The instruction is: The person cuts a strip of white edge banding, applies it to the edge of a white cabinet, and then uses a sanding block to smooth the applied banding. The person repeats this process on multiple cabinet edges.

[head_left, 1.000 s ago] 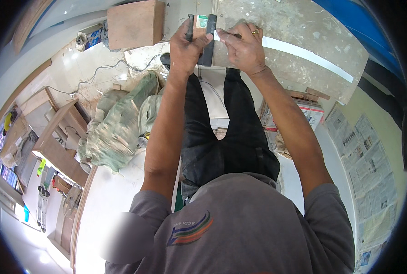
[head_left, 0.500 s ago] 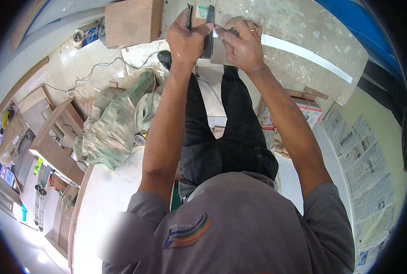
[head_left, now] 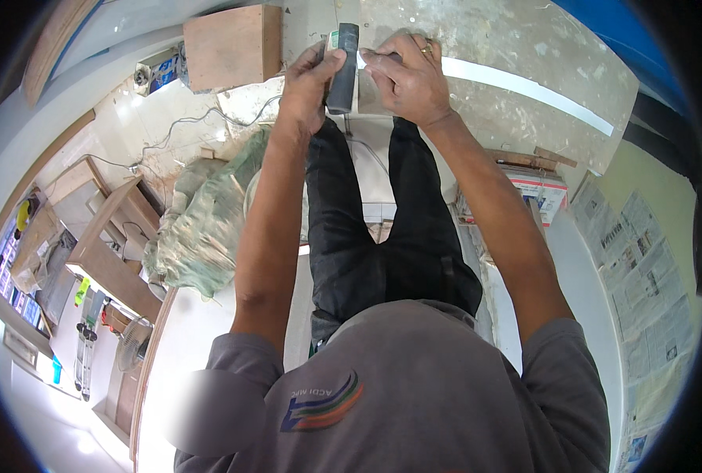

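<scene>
My left hand (head_left: 308, 85) grips a block wrapped in a dark grey sheet (head_left: 343, 71), which looks like sandpaper. A pale face with a green label shows at the block's far left side. My fingers are behind it and my thumb lies over its near face. Just to the right, my right hand (head_left: 412, 79) has its fingers curled and pinched together, a ring on one of them. What sits in that pinch is hidden. A long white strip (head_left: 524, 84) lies on the grey, stained board (head_left: 516, 39) and runs beneath the right hand, its left end showing near the fingertips.
A wooden box (head_left: 233, 49) stands at the far left, a cable (head_left: 179, 122) trailing on the floor below it. Crumpled green cloth (head_left: 209, 217) lies left of my legs. Red-and-white cartons (head_left: 536, 189) are under the board at right, and newspaper sheets (head_left: 642, 276) cover the right side.
My left hand has turned the wrapped block, so its broad dark grey side now shows, and moved slightly left and nearer. The right hand has shifted a little left, still pinched.
</scene>
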### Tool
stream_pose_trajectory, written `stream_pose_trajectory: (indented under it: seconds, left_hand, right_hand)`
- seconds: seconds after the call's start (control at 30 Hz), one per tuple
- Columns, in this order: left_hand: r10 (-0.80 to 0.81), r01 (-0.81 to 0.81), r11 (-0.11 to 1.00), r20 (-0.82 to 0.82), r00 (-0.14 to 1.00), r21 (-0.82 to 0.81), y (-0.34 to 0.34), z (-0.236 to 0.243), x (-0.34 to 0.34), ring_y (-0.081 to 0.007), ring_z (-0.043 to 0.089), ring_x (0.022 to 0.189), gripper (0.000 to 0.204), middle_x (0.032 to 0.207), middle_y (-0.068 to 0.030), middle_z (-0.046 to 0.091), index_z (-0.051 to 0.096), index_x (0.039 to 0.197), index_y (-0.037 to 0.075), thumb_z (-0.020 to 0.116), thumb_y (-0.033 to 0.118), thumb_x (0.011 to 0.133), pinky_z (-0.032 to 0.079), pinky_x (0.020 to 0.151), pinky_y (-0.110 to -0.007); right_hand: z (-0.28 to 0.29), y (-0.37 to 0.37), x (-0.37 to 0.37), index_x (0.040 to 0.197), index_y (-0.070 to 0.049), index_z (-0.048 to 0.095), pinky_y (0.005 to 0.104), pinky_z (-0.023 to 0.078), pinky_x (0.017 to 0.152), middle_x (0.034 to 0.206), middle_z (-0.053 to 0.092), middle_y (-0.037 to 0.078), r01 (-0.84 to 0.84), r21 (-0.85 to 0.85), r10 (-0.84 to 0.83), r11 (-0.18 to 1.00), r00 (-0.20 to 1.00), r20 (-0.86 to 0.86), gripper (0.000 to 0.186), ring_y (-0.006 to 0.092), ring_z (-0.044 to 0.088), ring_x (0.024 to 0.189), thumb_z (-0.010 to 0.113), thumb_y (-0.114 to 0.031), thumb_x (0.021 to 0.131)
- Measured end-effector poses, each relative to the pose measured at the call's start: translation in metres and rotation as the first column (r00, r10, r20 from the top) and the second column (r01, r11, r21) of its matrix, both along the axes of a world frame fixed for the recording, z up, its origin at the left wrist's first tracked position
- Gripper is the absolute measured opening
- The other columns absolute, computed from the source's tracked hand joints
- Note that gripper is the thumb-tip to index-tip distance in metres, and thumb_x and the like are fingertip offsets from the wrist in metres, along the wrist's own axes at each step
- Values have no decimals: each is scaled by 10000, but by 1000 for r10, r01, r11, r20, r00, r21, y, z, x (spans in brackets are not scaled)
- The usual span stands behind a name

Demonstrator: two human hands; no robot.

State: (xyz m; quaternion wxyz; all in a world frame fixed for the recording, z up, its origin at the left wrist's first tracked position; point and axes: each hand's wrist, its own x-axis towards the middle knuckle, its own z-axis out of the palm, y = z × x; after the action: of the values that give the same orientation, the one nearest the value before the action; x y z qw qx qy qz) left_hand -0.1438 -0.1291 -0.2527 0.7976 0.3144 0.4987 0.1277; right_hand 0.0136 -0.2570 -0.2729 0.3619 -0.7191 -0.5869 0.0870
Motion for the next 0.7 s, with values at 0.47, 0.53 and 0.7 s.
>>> stream_pose_trajectory:
  seconds: [0.47,0.53,0.7]
  left_hand:
    - [-40,100,818,-116,992,566,-30,11,0,-105,593,888,260,1006,-62,691,629,1206,-23,720,130,1016,507,794,-263]
    - [-15,51,873,-78,997,484,-32,11,-2,-101,590,885,210,1002,-55,692,650,1155,-14,722,123,1012,507,797,-268]
    - [-26,46,928,-61,998,369,-29,-2,-8,-114,635,915,185,1032,-59,719,686,1159,13,730,92,998,528,816,-283]
  right_hand:
    - [8,3,-1,1039,-229,806,460,383,946,1049,625,-18,13,-13,-13,1000,1000,19,285,226,601,1057,803,-125,774]
    - [8,2,-1,1045,-226,804,460,383,950,1051,625,-19,3,-20,-2,1000,1000,16,287,224,601,1054,803,-127,776]
    - [7,2,-1,1057,-226,802,465,378,974,1059,624,-21,2,-43,-1,999,1000,26,285,222,600,1062,796,-133,788]
